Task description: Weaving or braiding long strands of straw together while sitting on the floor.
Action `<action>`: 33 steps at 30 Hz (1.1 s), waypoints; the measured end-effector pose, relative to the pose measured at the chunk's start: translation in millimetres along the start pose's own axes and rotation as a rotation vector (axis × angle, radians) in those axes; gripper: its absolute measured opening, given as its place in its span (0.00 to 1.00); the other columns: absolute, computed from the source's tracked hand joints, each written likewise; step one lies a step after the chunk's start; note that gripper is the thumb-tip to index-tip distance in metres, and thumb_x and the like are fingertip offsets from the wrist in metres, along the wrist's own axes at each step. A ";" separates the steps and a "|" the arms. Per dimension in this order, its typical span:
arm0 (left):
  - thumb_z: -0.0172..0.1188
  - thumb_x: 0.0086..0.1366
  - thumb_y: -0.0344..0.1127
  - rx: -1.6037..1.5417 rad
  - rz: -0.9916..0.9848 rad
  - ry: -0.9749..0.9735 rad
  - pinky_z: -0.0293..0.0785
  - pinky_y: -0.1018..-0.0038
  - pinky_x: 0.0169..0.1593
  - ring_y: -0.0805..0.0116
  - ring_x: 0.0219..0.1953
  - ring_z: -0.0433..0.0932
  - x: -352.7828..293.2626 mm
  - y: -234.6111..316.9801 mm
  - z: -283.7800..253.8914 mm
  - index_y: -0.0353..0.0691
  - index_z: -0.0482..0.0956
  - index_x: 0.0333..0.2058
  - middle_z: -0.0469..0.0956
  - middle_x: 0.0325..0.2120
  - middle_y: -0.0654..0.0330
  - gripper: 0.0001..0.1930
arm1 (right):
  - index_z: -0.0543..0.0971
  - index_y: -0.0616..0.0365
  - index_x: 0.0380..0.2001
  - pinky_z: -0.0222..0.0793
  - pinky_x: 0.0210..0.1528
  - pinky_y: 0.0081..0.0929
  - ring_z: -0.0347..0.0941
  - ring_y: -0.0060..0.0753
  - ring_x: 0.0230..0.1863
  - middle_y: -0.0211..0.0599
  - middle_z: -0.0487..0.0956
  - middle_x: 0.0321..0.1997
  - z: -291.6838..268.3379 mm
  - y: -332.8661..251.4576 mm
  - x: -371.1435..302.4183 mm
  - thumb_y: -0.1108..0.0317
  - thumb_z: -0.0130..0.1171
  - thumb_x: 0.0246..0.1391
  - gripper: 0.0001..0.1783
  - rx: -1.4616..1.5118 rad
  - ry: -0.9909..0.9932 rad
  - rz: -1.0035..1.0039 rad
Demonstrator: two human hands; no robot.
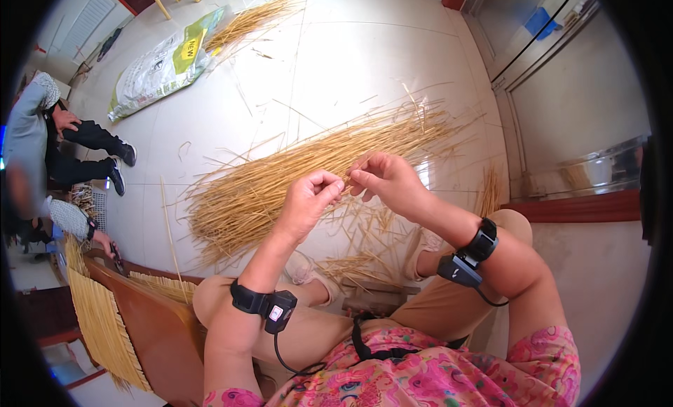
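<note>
Up close, a thin straw stalk [347, 181] appears to run between the two hands, though it is too fine to make out surely against the heap behind. The left hand [308, 200] has thumb and forefinger pinched narrowly together at its tip, and the right hand [385, 179] pinches likewise, the fingertips of both almost touching above the person's knees. Each wrist wears a black band with a small device and a cable.

Just beyond the hands a long pile of straw [308, 175] lies slantwise across the pale tiled floor [350, 56], from the lower left up toward the right wall, with loose stalks scattered about it and under the person's feet. Well apart, near the far left corner of the floor, a second, smaller straw bundle [249, 21] lies beside a white printed sack [161, 63].

At the lower left stands a brown wooden board [161, 330] with a woven straw mat [102, 323] along its edge. Along the floor's left edge another person [49, 133] in grey sleeves and dark trousers sits, one hand near the mat.
</note>
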State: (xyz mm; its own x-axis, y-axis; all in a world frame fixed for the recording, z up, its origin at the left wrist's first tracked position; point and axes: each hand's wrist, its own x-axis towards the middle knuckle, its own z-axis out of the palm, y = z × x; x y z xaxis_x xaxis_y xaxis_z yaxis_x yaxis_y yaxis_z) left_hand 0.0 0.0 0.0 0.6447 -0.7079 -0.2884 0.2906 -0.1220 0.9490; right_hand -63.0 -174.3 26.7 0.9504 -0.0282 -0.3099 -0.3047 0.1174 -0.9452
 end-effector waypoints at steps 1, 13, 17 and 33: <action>0.52 0.62 0.30 -0.063 0.012 0.032 0.68 0.83 0.35 0.80 0.30 0.71 -0.7 0.1 0.7 0.34 0.72 0.37 0.74 0.28 0.64 0.07 | 0.71 0.62 0.34 0.70 0.30 0.18 0.72 0.20 0.29 0.32 0.75 0.28 0.5 0.0 -0.4 0.71 0.50 0.57 0.05 0.004 -0.001 -0.005; 0.44 0.67 0.33 -0.192 0.079 0.398 0.59 0.85 0.25 0.82 0.22 0.63 2.2 9.4 -12.2 0.38 0.67 0.33 0.70 0.21 0.66 0.06 | 0.68 0.59 0.35 0.70 0.35 0.21 0.75 0.26 0.36 0.36 0.76 0.35 -4.6 -8.4 -1.7 0.69 0.44 0.60 0.06 0.128 0.086 -0.043; 0.43 0.67 0.32 -0.242 0.057 0.499 0.53 0.86 0.20 0.82 0.19 0.56 -0.4 21.0 -26.1 0.36 0.65 0.35 0.61 0.18 0.69 0.06 | 0.67 0.58 0.36 0.70 0.35 0.20 0.75 0.26 0.36 0.39 0.76 0.37 -15.0 -20.5 0.9 0.68 0.43 0.61 0.06 0.148 0.187 -0.085; 0.44 0.66 0.33 -0.297 0.046 0.577 0.51 0.87 0.18 0.85 0.18 0.54 -14.6 37.4 -45.5 0.37 0.66 0.36 0.59 0.17 0.70 0.06 | 0.67 0.60 0.32 0.67 0.27 0.16 0.73 0.23 0.30 0.39 0.76 0.34 -35.6 -32.9 -1.6 0.69 0.42 0.60 0.06 0.170 0.274 -0.085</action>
State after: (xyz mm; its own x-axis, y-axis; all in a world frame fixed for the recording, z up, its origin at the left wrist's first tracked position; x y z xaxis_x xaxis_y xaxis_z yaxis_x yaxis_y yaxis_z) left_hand 33.6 37.4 33.9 0.9133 -0.2104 -0.3486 0.3834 0.1559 0.9103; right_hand -56.7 -213.5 54.6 0.9126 -0.3078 -0.2690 -0.1888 0.2663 -0.9452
